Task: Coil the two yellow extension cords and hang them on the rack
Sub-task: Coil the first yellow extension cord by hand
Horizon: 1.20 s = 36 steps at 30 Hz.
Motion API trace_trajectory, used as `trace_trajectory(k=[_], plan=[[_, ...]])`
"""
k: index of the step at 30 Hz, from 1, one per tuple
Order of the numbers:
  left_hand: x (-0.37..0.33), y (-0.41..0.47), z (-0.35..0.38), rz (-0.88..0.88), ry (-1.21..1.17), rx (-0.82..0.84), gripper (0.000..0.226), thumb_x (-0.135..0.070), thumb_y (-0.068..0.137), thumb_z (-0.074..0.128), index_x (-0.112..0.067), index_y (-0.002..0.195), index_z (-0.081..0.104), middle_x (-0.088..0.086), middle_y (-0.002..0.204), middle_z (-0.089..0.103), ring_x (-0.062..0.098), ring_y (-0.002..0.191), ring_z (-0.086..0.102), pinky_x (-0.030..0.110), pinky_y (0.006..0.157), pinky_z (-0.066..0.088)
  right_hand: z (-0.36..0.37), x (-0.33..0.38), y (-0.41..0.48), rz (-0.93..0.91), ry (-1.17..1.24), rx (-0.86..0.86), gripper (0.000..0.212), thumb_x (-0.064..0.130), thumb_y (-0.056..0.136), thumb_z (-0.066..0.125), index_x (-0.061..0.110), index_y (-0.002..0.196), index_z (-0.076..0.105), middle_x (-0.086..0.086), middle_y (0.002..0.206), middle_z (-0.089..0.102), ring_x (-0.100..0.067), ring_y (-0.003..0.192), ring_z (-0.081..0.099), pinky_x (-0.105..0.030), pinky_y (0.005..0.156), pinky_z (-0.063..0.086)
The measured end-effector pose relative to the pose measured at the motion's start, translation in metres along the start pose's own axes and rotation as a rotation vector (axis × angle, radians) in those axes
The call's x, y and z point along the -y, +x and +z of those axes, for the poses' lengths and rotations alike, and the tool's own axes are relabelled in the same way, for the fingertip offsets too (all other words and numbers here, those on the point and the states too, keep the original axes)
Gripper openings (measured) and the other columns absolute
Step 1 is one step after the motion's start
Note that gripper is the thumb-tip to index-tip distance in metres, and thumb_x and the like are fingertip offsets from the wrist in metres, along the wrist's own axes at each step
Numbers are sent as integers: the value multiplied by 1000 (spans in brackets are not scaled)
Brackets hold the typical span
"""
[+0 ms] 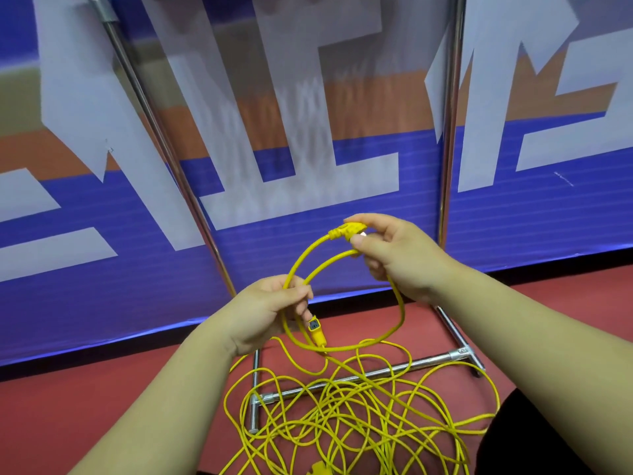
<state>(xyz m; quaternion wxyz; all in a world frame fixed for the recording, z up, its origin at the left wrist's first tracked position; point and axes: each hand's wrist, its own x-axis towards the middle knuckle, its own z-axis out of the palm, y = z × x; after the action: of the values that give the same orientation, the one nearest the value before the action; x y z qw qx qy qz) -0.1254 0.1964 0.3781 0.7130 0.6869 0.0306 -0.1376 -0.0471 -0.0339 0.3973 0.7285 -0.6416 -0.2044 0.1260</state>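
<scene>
Yellow extension cord (401, 311) in one loop between both hands, plug (346, 231) lying 9-to-3, cable leaving at 9 o'clock, right hand (400, 255) grip pinching plug, left hand (267, 310) grip curled round loop strands, socket end (315, 329) hanging toward 5 o'clock, tangled cord (342, 416) on floor (102, 406) at 6 o'clock

You cannot tell the two cords apart in the yellow cord tangle (342, 416); it runs off the bottom edge, as does the bottom plug (318, 470). Your right hand (394, 258) covers part of the upper plug (344, 231). The rack (449, 132) is cut off at the top.
</scene>
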Motion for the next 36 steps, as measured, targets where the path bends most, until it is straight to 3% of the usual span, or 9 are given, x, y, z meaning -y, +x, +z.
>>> trace_trajectory(k=[3, 8, 20, 23, 25, 28, 30, 33, 36], plan=[[4, 5, 0, 9, 22, -66, 14, -20, 95, 63, -7, 88, 65, 5, 67, 48, 17, 61, 53, 47, 82, 51, -8, -3, 4, 37, 66, -61, 27, 13, 98, 62, 22, 123, 65, -9, 89, 56, -10, 54, 44, -25, 53, 37], [-10, 8, 9, 97, -29, -201, 21, -14, 104, 48, -6, 93, 63, -1, 65, 37, 11, 54, 33, 29, 60, 37, -11, -10, 2, 84, -19, -45, 22, 19, 95, 67, 28, 115, 68, -9, 86, 69, -13, 57, 50, -27, 55, 42], [-13, 0, 17, -56, 186, -7, 17, -12, 102, 55, -8, 92, 69, 2, 62, 46, 14, 52, 45, 30, 58, 50, -5, -17, 0, -31, -463, 227, 33, 27, 95, 69, 35, 126, 68, 4, 81, 64, -7, 63, 54, -26, 69, 49], [-13, 1, 19, -69, 192, 6, 18, -13, 104, 51, -9, 92, 64, 0, 61, 40, 12, 51, 39, 28, 58, 47, 1, -16, 2, -68, -480, 267, 37, 27, 96, 67, 39, 131, 64, -7, 88, 66, -9, 68, 50, -29, 72, 47], [-14, 1, 21, -54, 185, -16, 20, -15, 105, 48, -11, 88, 60, -2, 61, 35, 10, 50, 32, 26, 54, 39, 3, -18, 4, -92, -486, 262, 41, 29, 96, 68, 41, 135, 60, -5, 86, 64, -10, 70, 50, -33, 73, 48], [-20, 2, 19, -10, 73, -107, 26, -19, 106, 45, -16, 81, 52, -3, 61, 30, 9, 50, 23, 23, 50, 27, -3, -21, 6, -66, -494, 200, 51, 31, 90, 74, 36, 138, 56, 2, 81, 62, -12, 73, 57, -39, 78, 52], [-26, 3, 12, 42, -78, -182, 28, -24, 106, 44, -18, 80, 49, -4, 61, 28, 8, 49, 21, 21, 47, 25, -10, -24, 7, -22, -498, 155, 43, 38, 86, 76, 35, 127, 62, -2, 82, 64, -16, 76, 63, -41, 85, 53], [-31, 4, 3, 121, -274, -285, 31, -33, 106, 43, -20, 78, 47, -5, 59, 27, 7, 46, 22, 20, 43, 25, -16, -33, 8, 49, -488, 68, 38, 41, 83, 79, 33, 118, 63, 3, 86, 66, -15, 75, 62, -43, 83, 53], [-32, 6, 0, 209, -378, -365, 33, -34, 108, 41, -20, 78, 45, -6, 57, 27, 7, 44, 23, 20, 43, 25, -13, -49, 9, 196, -410, -25, 79, 48, 76, 83, 29, 143, 45, 2, 120, 64, -17, 104, 66, -39, 85, 54]])
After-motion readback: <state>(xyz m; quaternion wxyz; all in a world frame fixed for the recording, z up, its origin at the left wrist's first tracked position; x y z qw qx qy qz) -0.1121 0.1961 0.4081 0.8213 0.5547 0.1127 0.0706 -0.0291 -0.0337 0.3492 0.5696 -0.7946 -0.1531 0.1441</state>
